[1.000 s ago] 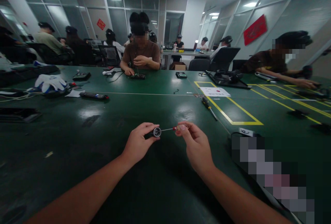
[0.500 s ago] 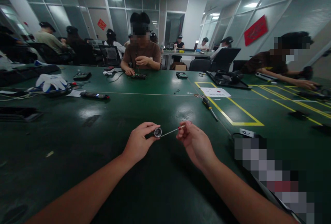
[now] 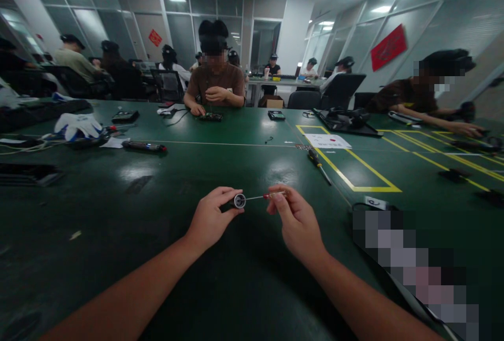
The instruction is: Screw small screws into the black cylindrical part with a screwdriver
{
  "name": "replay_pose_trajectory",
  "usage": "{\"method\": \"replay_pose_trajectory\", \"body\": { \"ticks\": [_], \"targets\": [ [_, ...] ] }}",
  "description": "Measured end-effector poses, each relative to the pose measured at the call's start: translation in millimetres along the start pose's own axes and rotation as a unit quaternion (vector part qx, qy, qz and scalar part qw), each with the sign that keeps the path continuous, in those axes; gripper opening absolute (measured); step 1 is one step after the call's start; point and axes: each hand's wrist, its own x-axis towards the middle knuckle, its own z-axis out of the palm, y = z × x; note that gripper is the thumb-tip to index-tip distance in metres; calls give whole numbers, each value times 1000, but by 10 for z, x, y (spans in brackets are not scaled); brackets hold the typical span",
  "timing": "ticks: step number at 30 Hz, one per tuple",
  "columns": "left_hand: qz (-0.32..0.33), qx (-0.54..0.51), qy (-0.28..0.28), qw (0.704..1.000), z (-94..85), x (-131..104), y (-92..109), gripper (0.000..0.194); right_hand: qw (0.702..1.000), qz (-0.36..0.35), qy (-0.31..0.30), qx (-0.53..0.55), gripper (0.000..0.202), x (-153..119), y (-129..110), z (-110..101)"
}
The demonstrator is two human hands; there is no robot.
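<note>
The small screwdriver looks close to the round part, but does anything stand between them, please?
Nothing visible does: the small screwdriver in the right hand points its shaft at the round part in the left hand.

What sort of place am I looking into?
Probably an electronics workshop: a person works at a circuit board across the green table, with a screwdriver lying nearer.

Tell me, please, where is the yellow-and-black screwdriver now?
In the head view, the screwdriver lies on the green table beyond the right hand, just outside the left edge of the yellow tape outline, near the white sheet.
</note>
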Motion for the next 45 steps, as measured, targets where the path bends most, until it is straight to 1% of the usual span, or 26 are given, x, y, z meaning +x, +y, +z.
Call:
{"method": "replay_pose_trajectory", "body": {
  "ticks": [3, 6, 10, 11, 14, 16, 18, 22, 26, 28, 29, 30, 32, 33, 35, 37, 39, 41, 45],
  "targets": [
    [-2, 3, 2, 1000, -4, 2, -14, 37, 999, -1, -38, 16, 24, -27, -15, -2],
    [-7, 4, 0, 1000, -8, -1, -12, 37, 998, -4, -55, 25, 24, -43, -28, -6],
    [-5, 2, -9, 1000, -5, -7, 14, 37, 1000, -13, -23, -13, 34, -42, -38, 1],
    [-4, 0, -9, 1000, -4, -7, 22, 37, 1000, -7, -12, -16, 33, -40, -36, 6],
    [-6, -4, -7, 1000, -2, -8, 42, 39, 999, 18, 20, 26, 23, -28, -23, 23],
    [-10, -8, -8, 1000, -2, -7, 47, 40, 997, 29, 34, 60, 21, -18, -18, 27],
    [-13, -10, -11, 1000, -5, -5, 46, 41, 996, 35, 37, 73, 21, -9, -17, 24],
    [-17, -6, -10, 1000, -14, 0, 31, 39, 997, 38, 32, 64, 24, -1, -1, 22],
    [-22, 0, -6, 1000, -15, 10, 5, 39, 992, 73, 34, 100, 26, 25, 61, 37],
    [-17, 0, -6, 1000, -15, 16, -10, 39, 980, 113, 44, 156, 29, 59, 91, 35],
    [-12, 0, -5, 1000, -16, 19, -17, 39, 969, 140, 51, 198, 29, 79, 100, 28],
    [-5, 0, -2, 1000, -17, 22, -21, 38, 951, 179, 41, 250, 30, 100, 104, 19],
    [5, 3, 1, 1000, -22, 26, -24, 37, 911, 253, -1, 325, 33, 132, 102, 1],
    [6, 6, 0, 1000, -24, 26, -21, 37, 905, 256, -1, 339, 32, 139, 99, -6],
    [0, 12, -2, 1000, -28, 25, -10, 38, 924, 208, 21, 321, 29, 133, 96, -10],
    [-6, 11, -2, 1000, -31, 21, 6, 39, 954, 142, 52, 257, 28, 106, 103, -5],
    [-7, 8, 1, 1000, -35, 16, 22, 39, 978, 88, 62, 180, 28, 74, 112, 0],
    [-9, 8, 1, 1000, -39, 13, 36, 38, 990, 51, 55, 120, 27, 50, 114, 0],
    [-10, 15, 3, 1000, -42, 12, 58, 39, 997, 19, 44, 53, 26, 36, 90, -6]
  ]
}}
